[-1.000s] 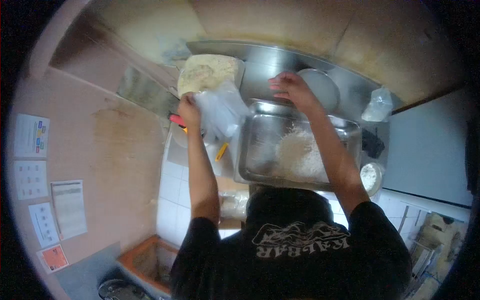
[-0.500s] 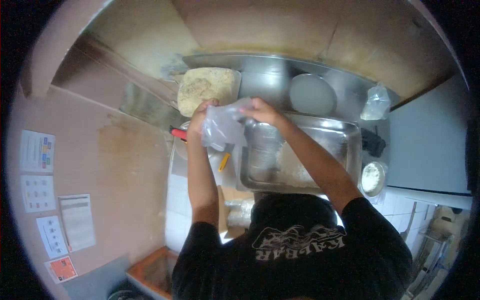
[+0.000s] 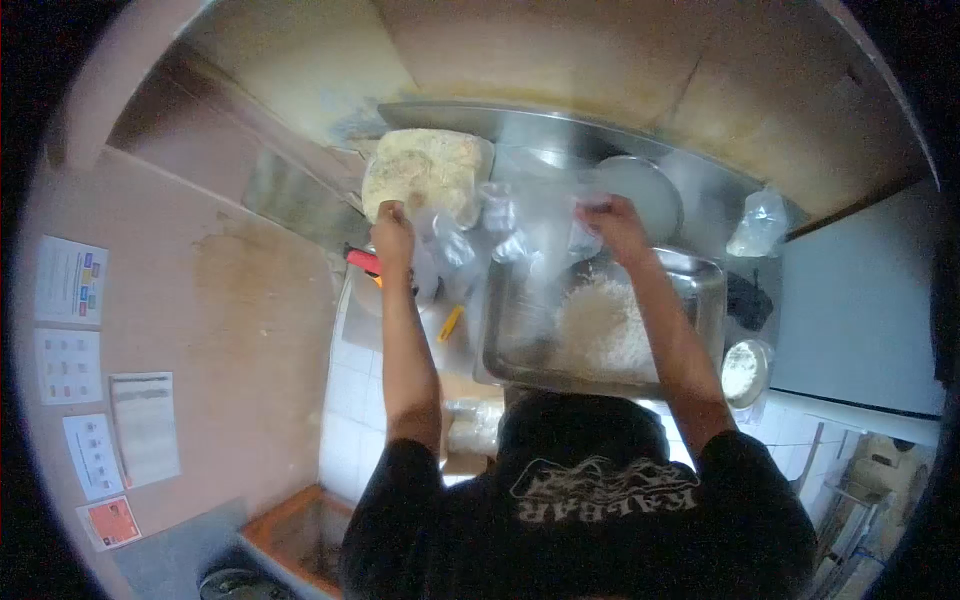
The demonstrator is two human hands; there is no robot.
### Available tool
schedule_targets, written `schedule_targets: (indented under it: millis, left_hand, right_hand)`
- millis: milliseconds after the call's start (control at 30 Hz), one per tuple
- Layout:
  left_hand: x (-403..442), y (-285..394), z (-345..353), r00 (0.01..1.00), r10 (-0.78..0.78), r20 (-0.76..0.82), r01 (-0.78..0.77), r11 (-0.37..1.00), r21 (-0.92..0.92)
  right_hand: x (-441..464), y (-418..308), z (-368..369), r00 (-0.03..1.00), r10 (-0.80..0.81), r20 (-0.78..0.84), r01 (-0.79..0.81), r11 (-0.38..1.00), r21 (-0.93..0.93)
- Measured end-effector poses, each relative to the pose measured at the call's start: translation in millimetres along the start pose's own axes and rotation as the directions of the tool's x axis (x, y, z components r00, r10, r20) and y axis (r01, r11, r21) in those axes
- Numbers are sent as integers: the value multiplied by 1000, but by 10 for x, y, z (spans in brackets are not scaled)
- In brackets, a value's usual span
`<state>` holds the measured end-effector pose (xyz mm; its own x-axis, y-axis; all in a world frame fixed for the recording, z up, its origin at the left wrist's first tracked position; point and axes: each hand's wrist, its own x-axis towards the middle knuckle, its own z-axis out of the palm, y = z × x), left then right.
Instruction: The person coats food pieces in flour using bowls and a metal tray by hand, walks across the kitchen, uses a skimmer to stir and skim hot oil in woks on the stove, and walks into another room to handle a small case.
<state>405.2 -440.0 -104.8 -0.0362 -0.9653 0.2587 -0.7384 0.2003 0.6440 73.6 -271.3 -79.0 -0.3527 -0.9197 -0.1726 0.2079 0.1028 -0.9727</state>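
**Two bare hands hold clear plastic above a metal counter**

We look down past a black shirt with pale lettering (image 3: 605,490) at two forearms reaching over a metal counter (image 3: 525,160). Our left hand (image 3: 393,235) is closed narrowly on one side of some clear plastic (image 3: 500,215), near a pale yellowish slab (image 3: 420,170). Our right hand (image 3: 617,228) has its fingers drawn together on the other side. The plastic spans the gap between our hands, blurred, so we cannot tell its exact shape or each fingertip's place on it.

Below the plastic and our right hand is a deep rectangular metal tray (image 3: 508,345), where a heap of whitish powder (image 3: 605,325) lies toward the right. Our right forearm crosses over that side of the tray. Behind the tray, beyond our right hand, we find a round pale disc (image 3: 655,200).

Near our left wrist is a red handle (image 3: 363,261), partly hidden by the forearm. A yellow tool (image 3: 450,323) lies just left of the tray. To the tray's right we see a clear bag with pale contents (image 3: 760,225), a dark bundle (image 3: 748,302) and, nearest us, a bowl of white powder (image 3: 743,372). Several printed sheets (image 3: 72,368) are on the pinkish surface at far left; their words are too small to read.
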Motion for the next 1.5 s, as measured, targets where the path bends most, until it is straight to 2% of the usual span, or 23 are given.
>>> schedule_targets:
  millis: [33,133,200,233,300,333,433,500,600,700,767,833,900,967,1033,1067,1133,1200,1233,1300,1367,1400,1500]
  left_hand:
    - [-28,126,31,998,51,38,-46,992,-119]
    - [-323,572,271,934,226,276,-46,843,-536]
    - [-566,831,413,830,467,304,-297,832,-468]
    - [-597,895,376,833,424,355,-178,813,-555]
    - [-652,990,302,811,345,472,87,726,-682]
    - [-633,961,240,843,202,498,208,732,-649]
    - [-391,489,255,929,117,352,149,751,-643]
    - [-198,235,174,974,74,214,26,902,-431]
    - [105,-135,89,981,74,179,-107,977,185]
    - [126,-301,4,998,52,45,-61,965,253]
    - [-37,-160,-155,989,97,-113,-64,961,268]
    - [-378,440,-393,890,258,-376,-90,908,410]
    - [-861,1040,-444,868,305,-391,-283,952,116]
    - [-1576,1768,-411,983,185,-6,-152,788,-597]
    - [-2177,2080,-257,826,451,337,-154,757,-636]
    - [-2478,2281,-206,743,448,497,-6,747,-664]
    - [-2745,2660,-179,627,466,624,8,797,-604]
    - [-2856,2628,-64,601,405,689,121,806,-580]
    - [-2897,2589,35,577,380,723,180,804,-566]
    - [-2887,2447,240,737,363,570,261,626,-735]
    - [-2830,2518,244,820,297,489,277,542,-793]
    - [-2886,2587,269,819,314,481,235,581,-779]
    - [-3062,2870,325,811,416,412,41,662,-749]
  right_hand:
    - [-18,-28,27,1000,4,-18,-4,1000,3]
    - [-81,-58,491,997,60,43,-41,933,-358]
    - [16,161,807,983,-61,175,96,975,-201]
    - [34,156,895,964,-129,233,159,980,-115]
    - [20,-104,825,973,12,229,41,973,-226]
    - [-18,-210,787,972,89,219,-25,959,-281]
    - [-5,-162,286,987,37,156,-16,991,-134]
    - [-94,-217,-22,989,96,-110,-104,992,-75]
    - [-534,-413,-588,997,73,-24,-71,996,59]
    - [-1139,-494,-960,992,45,-116,-22,982,187]
    - [-1554,-542,-1202,989,53,-137,-84,969,-231]
    - [-1908,-408,-1308,972,115,-207,-151,975,-166]
    - [-2176,-264,-1295,966,103,-236,-121,990,-65]
    - [-2313,-124,-1098,971,11,-241,3,998,59]
    - [-2366,-245,-857,983,4,-182,-9,1000,-29]
    - [-2393,-249,-800,979,64,-192,-68,997,-19]
    - [-2419,-312,-683,968,164,-187,-149,985,92]
    - [-2434,-432,-672,956,243,-163,-189,938,290]
    - [-2446,-355,-828,977,176,-122,-144,961,236]
    - [-2507,-126,-1202,998,48,-30,-44,991,124]
    - [-2584,-176,-1386,976,-98,-197,44,964,-262]
    - [-2634,-211,-1428,951,-183,-248,54,892,-449]
    - [-3004,-707,-1389,869,-326,-372,63,820,-569]
